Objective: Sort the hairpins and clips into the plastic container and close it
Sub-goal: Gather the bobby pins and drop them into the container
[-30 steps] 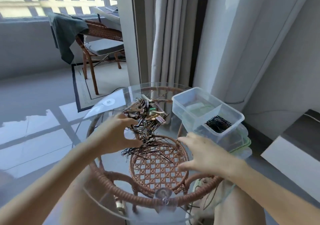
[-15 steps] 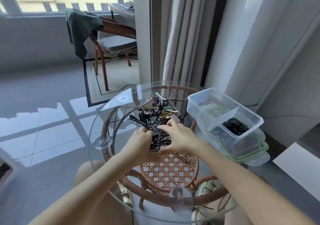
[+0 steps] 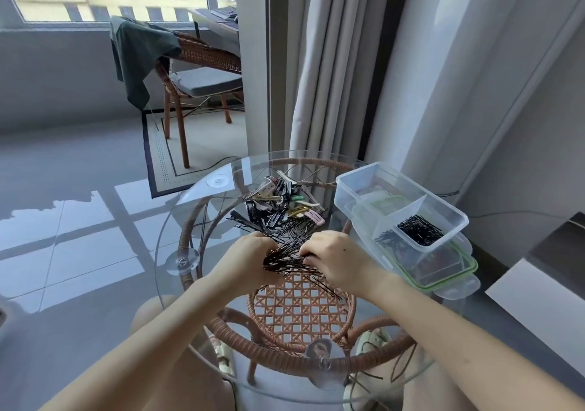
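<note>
The hairpins (image 3: pixel 286 260) lie on the table (image 3: pixel 190 220), bunched into a tight black sheaf just in front of the clips (image 3: pixel 278 201). A second ago my left grip (image 3: pixel 250 257) and right grip (image 3: pixel 335 253) sat apart on either side of the pile. Now both curl round the sheaf, nearly touching. I judge a handful is ready to lift. The container (image 3: pixel 402 189) stands open to the right on its lid (image 3: pixel 443 282), its near compartment already holding hairpins. The clips look unsorted.
</note>
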